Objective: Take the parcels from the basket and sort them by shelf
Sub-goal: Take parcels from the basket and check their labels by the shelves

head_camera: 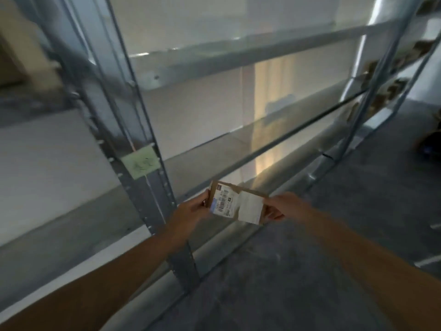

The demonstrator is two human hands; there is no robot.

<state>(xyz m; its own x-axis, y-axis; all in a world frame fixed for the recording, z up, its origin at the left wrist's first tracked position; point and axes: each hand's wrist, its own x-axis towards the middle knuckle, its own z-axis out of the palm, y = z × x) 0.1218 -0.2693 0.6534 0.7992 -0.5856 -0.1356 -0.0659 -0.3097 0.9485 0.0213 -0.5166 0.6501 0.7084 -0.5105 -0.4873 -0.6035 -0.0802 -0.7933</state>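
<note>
Parcel: a small flat brown parcel (pixel 235 204), held in the air just right of the upright post (pixel 157 199), its broad face turned to the camera and its long side tilted down to the right.
Parcel markings: a barcode label (pixel 223 203) covers the end nearer the post; a white slip (pixel 249 209) covers the end farther from it. The print is too blurred to read.
Left hand: the left hand (pixel 191 212) grips the parcel's end next to the post, fingers curled round that edge and clamped on it.
Right hand: the right hand (pixel 284 206) pinches the parcel's far end, fingers together on that edge, on the side away from the post.
Upright post: grey perforated metal, leaning in the wide-angle view, running from the top of the frame down to the floor.
Green note: a pale green note (pixel 140 163) is stuck on the post, above the level of the parcel; its writing is illegible.
Lower shelf: the lower shelf (pixel 238 144) runs right from the post, behind and above the parcel.
Upper shelf: the upper shelf (pixel 238 56) runs right from the post, higher up.
Wall: a pale wall (pixel 191 111) shows through the rack, right of the post.
Floor: grey floor (pixel 286 271) lies right of the post's foot, beneath both forearms.
Far bay: blurred brown goods (pixel 393 91) sit well right of the post; what they are cannot be told.
</note>
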